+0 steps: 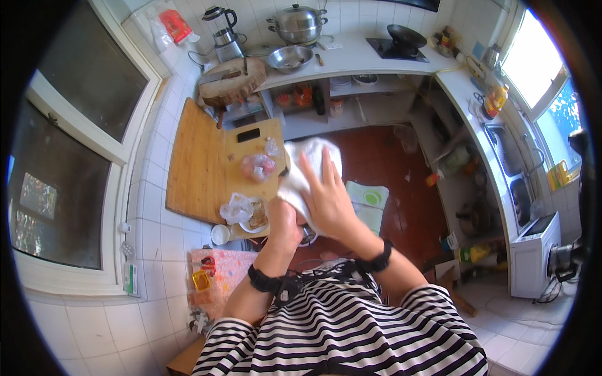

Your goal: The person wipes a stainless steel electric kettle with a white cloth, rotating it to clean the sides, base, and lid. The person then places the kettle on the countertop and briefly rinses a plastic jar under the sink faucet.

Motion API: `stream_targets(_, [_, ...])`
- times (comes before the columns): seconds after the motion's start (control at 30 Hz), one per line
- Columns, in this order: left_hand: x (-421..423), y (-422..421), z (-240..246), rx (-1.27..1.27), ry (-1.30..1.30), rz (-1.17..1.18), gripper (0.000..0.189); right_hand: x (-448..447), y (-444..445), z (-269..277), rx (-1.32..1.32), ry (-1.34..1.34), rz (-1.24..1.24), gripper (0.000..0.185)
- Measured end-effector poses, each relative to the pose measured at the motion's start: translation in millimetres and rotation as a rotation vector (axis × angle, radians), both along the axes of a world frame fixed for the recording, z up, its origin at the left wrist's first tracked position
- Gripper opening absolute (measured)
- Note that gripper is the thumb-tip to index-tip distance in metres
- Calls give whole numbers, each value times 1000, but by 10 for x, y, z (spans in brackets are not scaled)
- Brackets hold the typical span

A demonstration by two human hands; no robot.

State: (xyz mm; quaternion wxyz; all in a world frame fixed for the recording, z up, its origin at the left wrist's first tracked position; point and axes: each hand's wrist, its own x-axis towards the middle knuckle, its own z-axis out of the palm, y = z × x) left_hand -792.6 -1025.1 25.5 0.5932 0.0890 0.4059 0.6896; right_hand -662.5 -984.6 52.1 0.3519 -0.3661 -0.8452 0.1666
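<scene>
A white cloth (314,152) is bunched in front of me, beyond the right edge of the wooden table. Across its top lies my right hand (328,199), fingers spread and pressed on the fabric. My left hand (285,218) is at the cloth's lower left edge, its fingers curled and hidden. A small dark edge shows at the cloth's left side; what it belongs to is covered. Nearest my left hand on the table are a plate of food (257,216), a crumpled clear plastic bag (236,208) and a plastic bag of round pinkish things (257,167).
A black phone (248,135) lies on the wooden table (197,169). A round wooden chopping block (230,84) carries a cleaver. Behind stand a blender (225,40), a metal bowl (290,58), a steamer pot (297,24) and a wok (405,38). A green-and-white mat (369,199) lies on the red floor.
</scene>
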Motion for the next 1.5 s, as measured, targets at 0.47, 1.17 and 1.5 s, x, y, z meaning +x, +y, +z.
stream_targets(0.47, [249,165,370,-220,214,-210,47,-1,766,-124,-296,131,-207,28])
stream_targets(1.17, [-79,263,403,-185,131,-347,49,515,987,-156,-1221,804,106,38])
stream_targets(1.5, [174,154,351,-62,685,-310,39,248,784,37,-733,169,-165,55])
